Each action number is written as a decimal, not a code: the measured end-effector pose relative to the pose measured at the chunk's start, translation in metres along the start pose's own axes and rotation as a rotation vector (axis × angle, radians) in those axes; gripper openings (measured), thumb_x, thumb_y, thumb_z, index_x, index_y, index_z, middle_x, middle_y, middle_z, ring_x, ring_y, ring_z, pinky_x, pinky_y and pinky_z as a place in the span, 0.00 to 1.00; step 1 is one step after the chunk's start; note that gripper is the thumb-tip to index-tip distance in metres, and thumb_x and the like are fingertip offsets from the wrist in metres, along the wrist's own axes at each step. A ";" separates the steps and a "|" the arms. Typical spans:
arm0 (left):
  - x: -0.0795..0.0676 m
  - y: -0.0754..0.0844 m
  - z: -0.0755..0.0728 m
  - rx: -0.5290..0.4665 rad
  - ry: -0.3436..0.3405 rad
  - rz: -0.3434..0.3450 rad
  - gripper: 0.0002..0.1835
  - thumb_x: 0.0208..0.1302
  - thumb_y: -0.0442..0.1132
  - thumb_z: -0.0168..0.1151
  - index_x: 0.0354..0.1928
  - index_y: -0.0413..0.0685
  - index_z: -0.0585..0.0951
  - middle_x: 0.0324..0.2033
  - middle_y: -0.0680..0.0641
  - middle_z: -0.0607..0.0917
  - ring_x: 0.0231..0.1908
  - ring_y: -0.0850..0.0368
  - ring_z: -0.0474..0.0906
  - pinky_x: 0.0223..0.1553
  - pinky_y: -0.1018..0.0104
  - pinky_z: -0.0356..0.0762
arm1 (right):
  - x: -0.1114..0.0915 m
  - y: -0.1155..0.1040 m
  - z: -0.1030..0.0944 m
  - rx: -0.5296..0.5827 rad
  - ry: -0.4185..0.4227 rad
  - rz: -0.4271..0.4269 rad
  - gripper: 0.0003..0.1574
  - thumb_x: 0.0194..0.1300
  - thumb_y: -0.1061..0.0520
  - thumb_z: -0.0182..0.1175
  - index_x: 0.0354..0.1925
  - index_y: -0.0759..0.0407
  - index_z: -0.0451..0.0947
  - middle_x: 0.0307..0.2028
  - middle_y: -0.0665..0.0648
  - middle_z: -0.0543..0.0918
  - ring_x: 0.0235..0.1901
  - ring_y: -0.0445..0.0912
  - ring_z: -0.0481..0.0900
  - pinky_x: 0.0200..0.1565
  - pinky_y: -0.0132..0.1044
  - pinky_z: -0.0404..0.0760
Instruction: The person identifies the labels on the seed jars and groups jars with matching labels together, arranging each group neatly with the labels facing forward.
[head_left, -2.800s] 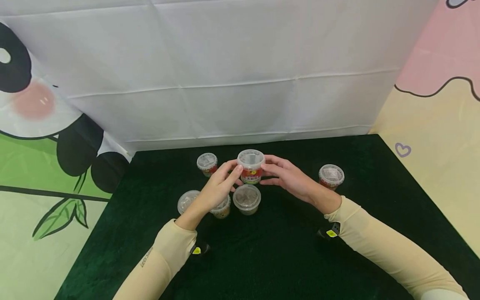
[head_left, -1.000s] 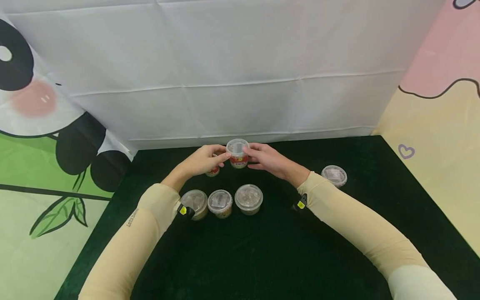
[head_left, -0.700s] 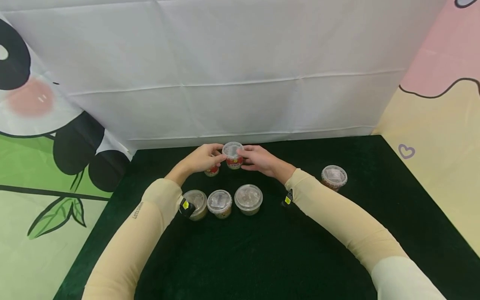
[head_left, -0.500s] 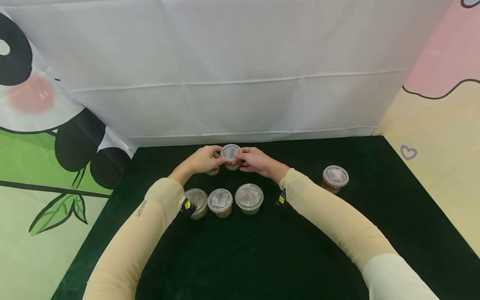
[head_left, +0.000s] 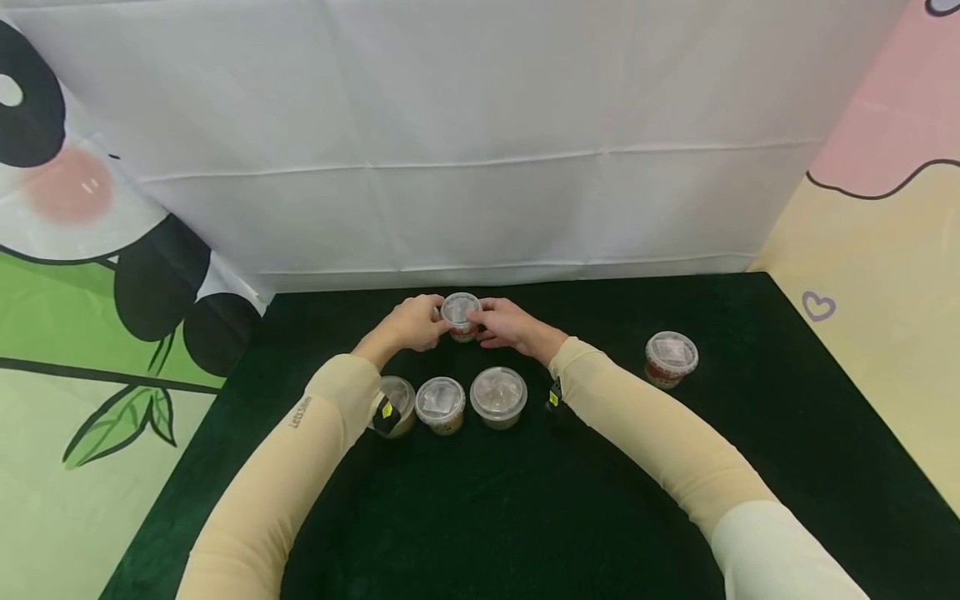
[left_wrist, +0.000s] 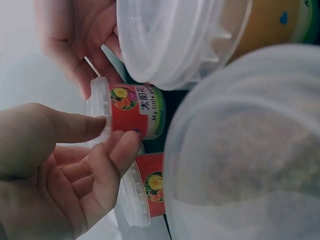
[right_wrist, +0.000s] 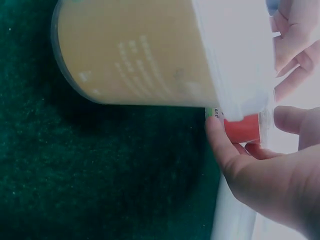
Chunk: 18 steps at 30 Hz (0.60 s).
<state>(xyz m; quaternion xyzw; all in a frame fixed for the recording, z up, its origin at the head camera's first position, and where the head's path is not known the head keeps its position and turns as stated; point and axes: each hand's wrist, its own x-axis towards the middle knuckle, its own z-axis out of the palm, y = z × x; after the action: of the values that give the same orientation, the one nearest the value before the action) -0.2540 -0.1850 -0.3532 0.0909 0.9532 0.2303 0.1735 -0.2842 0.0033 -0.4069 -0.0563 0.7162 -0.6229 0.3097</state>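
Observation:
At the back of the table, my two hands hold a small plastic cup (head_left: 461, 310) with a clear lid and a red flower label, upright between them. My left hand (head_left: 412, 323) grips its left side; in the left wrist view the thumb lies at the lid edge and the fingertips lie against the label. From the right, my right hand (head_left: 517, 323) holds the opposite side, its thumb near the lid. A second red-label cup (left_wrist: 152, 182) stands right beside it in the left wrist view; in the head view my left hand hides this one.
Nearer me stand three lidded cups in a row: a left cup (head_left: 399, 398) partly behind the left wrist, a middle cup (head_left: 440, 402) and a right cup (head_left: 498, 393). Another lidded cup (head_left: 670, 358) stands far right. A white cloth wall (head_left: 480, 208) rises behind the green tablecloth (head_left: 510, 517).
Both hands have carried the red-label cup back and left from above the front row and lowered it beside the other red-label cup, which the left hand now covers in the head view.

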 end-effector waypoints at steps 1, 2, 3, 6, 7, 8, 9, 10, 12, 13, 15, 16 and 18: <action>0.000 0.001 0.000 0.012 0.000 -0.008 0.28 0.75 0.36 0.56 0.72 0.33 0.65 0.39 0.37 0.86 0.31 0.48 0.85 0.26 0.66 0.83 | 0.000 0.000 0.000 0.000 -0.002 0.001 0.29 0.80 0.50 0.52 0.72 0.59 0.65 0.62 0.64 0.75 0.61 0.59 0.76 0.60 0.49 0.77; 0.001 0.002 0.000 0.024 0.000 -0.015 0.27 0.75 0.36 0.56 0.71 0.33 0.66 0.35 0.38 0.86 0.31 0.47 0.85 0.26 0.66 0.83 | 0.000 0.000 0.001 0.000 -0.003 0.006 0.29 0.80 0.50 0.52 0.72 0.59 0.65 0.61 0.64 0.75 0.61 0.59 0.76 0.60 0.49 0.77; 0.001 0.003 0.001 0.037 -0.001 -0.020 0.25 0.75 0.36 0.56 0.69 0.34 0.69 0.32 0.40 0.85 0.32 0.46 0.86 0.25 0.66 0.83 | 0.000 0.000 0.001 -0.003 -0.006 0.012 0.29 0.80 0.51 0.52 0.72 0.60 0.65 0.61 0.64 0.76 0.62 0.59 0.76 0.60 0.49 0.77; 0.003 0.004 0.003 0.047 -0.005 -0.029 0.20 0.75 0.35 0.56 0.64 0.34 0.73 0.29 0.42 0.83 0.32 0.45 0.86 0.24 0.65 0.84 | 0.000 -0.002 0.000 -0.008 -0.020 0.031 0.28 0.80 0.51 0.52 0.71 0.60 0.67 0.60 0.64 0.76 0.62 0.59 0.75 0.61 0.50 0.76; 0.004 0.004 0.003 0.047 -0.005 -0.033 0.19 0.74 0.35 0.57 0.62 0.34 0.74 0.30 0.42 0.83 0.32 0.46 0.86 0.24 0.65 0.84 | 0.000 -0.002 0.000 -0.011 -0.027 0.038 0.27 0.80 0.51 0.52 0.70 0.60 0.68 0.59 0.64 0.76 0.62 0.60 0.75 0.61 0.50 0.76; 0.004 0.004 0.004 0.048 -0.004 -0.036 0.17 0.74 0.35 0.57 0.61 0.35 0.75 0.31 0.42 0.83 0.32 0.46 0.86 0.23 0.65 0.84 | 0.001 -0.002 0.000 -0.013 -0.031 0.045 0.26 0.80 0.51 0.52 0.69 0.60 0.68 0.59 0.64 0.76 0.62 0.60 0.75 0.61 0.50 0.76; 0.004 0.004 0.005 0.048 -0.004 -0.036 0.16 0.74 0.35 0.57 0.59 0.35 0.75 0.32 0.42 0.83 0.31 0.48 0.86 0.23 0.66 0.83 | 0.001 -0.003 -0.001 -0.015 -0.036 0.050 0.26 0.80 0.51 0.52 0.69 0.60 0.69 0.58 0.64 0.77 0.62 0.60 0.75 0.61 0.50 0.76; 0.005 0.003 0.005 0.047 -0.002 -0.036 0.16 0.74 0.35 0.56 0.59 0.35 0.76 0.34 0.40 0.83 0.30 0.49 0.86 0.23 0.65 0.83 | 0.002 -0.003 -0.001 -0.017 -0.042 0.052 0.26 0.80 0.52 0.52 0.69 0.60 0.69 0.59 0.64 0.77 0.62 0.60 0.75 0.61 0.50 0.76; 0.005 0.004 0.006 0.055 0.004 -0.038 0.13 0.74 0.34 0.56 0.56 0.36 0.77 0.35 0.39 0.84 0.29 0.50 0.85 0.22 0.65 0.83 | 0.002 -0.003 -0.002 -0.024 -0.054 0.054 0.27 0.80 0.52 0.53 0.70 0.60 0.68 0.60 0.65 0.76 0.62 0.61 0.75 0.62 0.50 0.76; 0.005 0.004 0.006 0.061 0.008 -0.038 0.12 0.74 0.34 0.56 0.54 0.37 0.78 0.35 0.39 0.84 0.29 0.50 0.86 0.22 0.65 0.83 | 0.002 -0.003 -0.003 -0.028 -0.060 0.054 0.27 0.80 0.52 0.53 0.71 0.60 0.67 0.61 0.65 0.75 0.62 0.61 0.75 0.62 0.50 0.76; 0.005 0.006 0.006 0.073 0.016 -0.038 0.10 0.74 0.34 0.55 0.51 0.38 0.79 0.34 0.39 0.85 0.28 0.50 0.85 0.22 0.65 0.83 | 0.002 -0.003 -0.004 -0.035 -0.070 0.048 0.29 0.80 0.53 0.53 0.72 0.59 0.64 0.63 0.65 0.74 0.62 0.61 0.75 0.62 0.50 0.76; 0.005 0.006 0.006 0.078 0.019 -0.038 0.09 0.73 0.34 0.54 0.50 0.38 0.80 0.33 0.39 0.85 0.27 0.50 0.85 0.21 0.65 0.83 | 0.002 -0.004 -0.004 -0.037 -0.076 0.045 0.29 0.80 0.53 0.53 0.73 0.59 0.63 0.63 0.66 0.73 0.62 0.61 0.74 0.62 0.51 0.75; 0.005 0.007 0.006 0.088 0.025 -0.041 0.09 0.73 0.33 0.54 0.49 0.39 0.80 0.32 0.41 0.84 0.27 0.50 0.85 0.21 0.66 0.83 | 0.002 -0.004 -0.004 -0.036 -0.081 0.041 0.31 0.80 0.53 0.53 0.75 0.57 0.61 0.65 0.66 0.72 0.63 0.62 0.74 0.62 0.52 0.75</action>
<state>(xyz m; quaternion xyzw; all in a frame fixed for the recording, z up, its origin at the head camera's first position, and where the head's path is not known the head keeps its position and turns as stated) -0.2556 -0.1749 -0.3563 0.0757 0.9662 0.1858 0.1622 -0.2895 0.0053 -0.4040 -0.0721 0.7153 -0.6006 0.3499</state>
